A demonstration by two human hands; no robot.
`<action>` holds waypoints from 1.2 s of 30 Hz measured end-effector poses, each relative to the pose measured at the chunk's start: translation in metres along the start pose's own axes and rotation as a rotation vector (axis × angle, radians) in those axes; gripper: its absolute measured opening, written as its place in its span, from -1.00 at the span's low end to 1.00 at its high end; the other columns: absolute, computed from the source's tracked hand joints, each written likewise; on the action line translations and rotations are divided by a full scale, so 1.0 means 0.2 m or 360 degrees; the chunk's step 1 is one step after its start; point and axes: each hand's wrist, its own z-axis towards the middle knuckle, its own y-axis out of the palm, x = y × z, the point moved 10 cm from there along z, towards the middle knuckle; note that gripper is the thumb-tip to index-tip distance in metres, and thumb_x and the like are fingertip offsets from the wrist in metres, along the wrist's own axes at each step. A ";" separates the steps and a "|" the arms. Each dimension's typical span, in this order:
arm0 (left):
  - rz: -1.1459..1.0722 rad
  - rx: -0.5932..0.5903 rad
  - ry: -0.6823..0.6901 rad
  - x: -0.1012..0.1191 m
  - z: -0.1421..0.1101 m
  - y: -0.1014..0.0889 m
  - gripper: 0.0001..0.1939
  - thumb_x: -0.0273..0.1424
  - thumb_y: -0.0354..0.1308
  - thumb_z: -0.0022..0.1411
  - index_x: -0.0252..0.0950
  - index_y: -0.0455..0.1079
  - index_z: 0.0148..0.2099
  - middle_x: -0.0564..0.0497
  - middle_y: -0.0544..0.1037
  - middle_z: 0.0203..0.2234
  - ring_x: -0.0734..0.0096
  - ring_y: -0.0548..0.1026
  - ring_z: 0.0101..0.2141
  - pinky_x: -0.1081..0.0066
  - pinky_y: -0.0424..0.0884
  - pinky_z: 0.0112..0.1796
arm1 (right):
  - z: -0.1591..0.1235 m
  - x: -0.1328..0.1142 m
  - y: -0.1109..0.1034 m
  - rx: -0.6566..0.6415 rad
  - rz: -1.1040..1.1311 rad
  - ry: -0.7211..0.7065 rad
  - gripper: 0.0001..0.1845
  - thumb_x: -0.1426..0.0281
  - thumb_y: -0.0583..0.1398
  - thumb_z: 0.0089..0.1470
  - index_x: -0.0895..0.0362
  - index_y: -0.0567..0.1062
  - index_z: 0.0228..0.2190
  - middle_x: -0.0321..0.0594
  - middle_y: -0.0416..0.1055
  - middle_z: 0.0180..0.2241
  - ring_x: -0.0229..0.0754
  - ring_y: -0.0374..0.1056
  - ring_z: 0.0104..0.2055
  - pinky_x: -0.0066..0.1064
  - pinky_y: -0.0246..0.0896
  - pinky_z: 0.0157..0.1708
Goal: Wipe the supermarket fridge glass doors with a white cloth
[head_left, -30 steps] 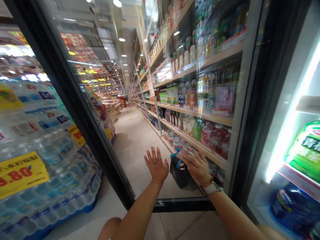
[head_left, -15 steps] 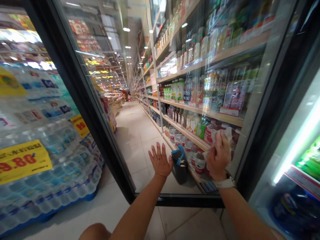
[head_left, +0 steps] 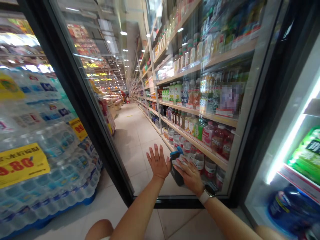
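A glass door (head_left: 130, 126) in a black frame (head_left: 86, 113) stands in front of me. My left hand (head_left: 158, 163) lies flat against the lower glass with its fingers spread, holding nothing. Just to its right, my right hand (head_left: 192, 177), with a watch on the wrist, presses a crumpled white cloth (head_left: 180, 161) to the pane; whether it is fabric or paper I cannot tell. Seen through the glass beyond my hands, a dark bucket (head_left: 177, 178) with something blue at its top is partly covered by my right hand.
Wooden shelves of bottled drinks (head_left: 197, 125) show through the pane. Shrink-wrapped water bottles (head_left: 60, 146) are stacked on a blue pallet at left, with yellow price signs (head_left: 25, 163). At right is a lit shelf with green packages (head_left: 306, 153) and a blue container (head_left: 287, 208).
My right hand has slid the white cloth down and left across the glass, from before the shelf bottles to beside my left hand. My left hand has stayed nearly in place.
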 end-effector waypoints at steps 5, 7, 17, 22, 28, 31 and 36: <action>-0.0003 0.0080 0.0041 0.02 0.01 -0.04 -0.25 -0.37 -0.02 0.23 -0.37 -0.23 0.38 -0.24 -0.10 0.33 -0.04 -0.21 0.32 -0.15 -0.15 0.23 | -0.12 -0.09 0.10 -0.0144 0.0124 -0.0213 -0.45 0.63 -0.01 0.19 -0.02 0.34 0.13 -0.29 0.38 0.10 -0.21 0.17 0.23 -0.22 0.06 0.24; -0.0009 0.0079 0.0049 0.02 0.01 -0.04 -0.25 -0.38 -0.03 0.23 -0.38 -0.23 0.38 -0.25 -0.10 0.33 -0.03 -0.22 0.32 -0.15 -0.15 0.23 | -0.15 -0.13 0.13 -0.0216 0.0182 -0.0296 -0.46 0.62 -0.01 0.20 -0.01 0.32 0.14 -0.28 0.36 0.12 -0.23 0.16 0.24 -0.24 0.10 0.21; 0.0021 0.0078 0.0065 0.02 0.02 -0.05 -0.25 -0.38 -0.03 0.23 -0.39 -0.23 0.38 -0.28 -0.10 0.33 -0.04 -0.21 0.32 -0.16 -0.15 0.23 | -0.07 -0.14 0.06 -0.0199 0.0126 -0.0540 -0.58 0.54 -0.04 0.29 0.03 0.37 0.09 -0.29 0.39 0.09 -0.32 0.18 0.21 -0.32 0.05 0.22; -0.0002 0.0081 0.0047 0.02 0.02 -0.05 -0.26 -0.39 -0.02 0.23 -0.38 -0.22 0.38 -0.27 -0.08 0.33 -0.04 -0.21 0.32 -0.17 -0.15 0.23 | 0.11 0.04 -0.10 -0.0026 -0.0050 -0.0251 -0.57 0.58 -0.01 0.25 0.01 0.42 0.04 -0.31 0.43 0.06 -0.25 0.12 0.26 -0.21 -0.18 0.32; -0.0013 0.0066 0.0030 0.03 0.02 -0.04 -0.23 -0.39 0.01 0.22 -0.38 -0.24 0.38 -0.28 -0.08 0.33 -0.03 -0.20 0.32 -0.16 -0.15 0.23 | 0.21 0.38 -0.39 0.0467 -0.0248 0.0374 -0.46 0.65 -0.01 0.14 0.05 0.39 0.08 -0.17 0.46 0.01 -0.10 0.12 0.26 -0.02 -0.15 0.30; -0.0002 0.0072 0.0034 0.03 0.02 -0.05 -0.22 -0.38 0.02 0.22 -0.38 -0.24 0.38 -0.28 -0.09 0.33 -0.02 -0.19 0.32 -0.14 -0.15 0.23 | 0.18 0.53 -0.51 0.0747 -0.0325 0.0661 -0.43 0.63 -0.03 0.11 0.07 0.38 0.10 -0.11 0.43 0.04 -0.01 0.15 0.24 0.10 -0.11 0.26; 0.0009 0.0050 0.0038 0.03 0.02 -0.05 -0.23 -0.38 0.01 0.21 -0.38 -0.23 0.38 -0.25 -0.11 0.33 -0.03 -0.20 0.32 -0.13 -0.15 0.24 | 0.09 0.69 -0.65 0.1089 -0.0367 0.1037 -0.36 0.60 -0.01 0.00 0.17 0.34 0.14 -0.03 0.33 0.13 0.05 0.16 0.24 0.11 -0.01 0.22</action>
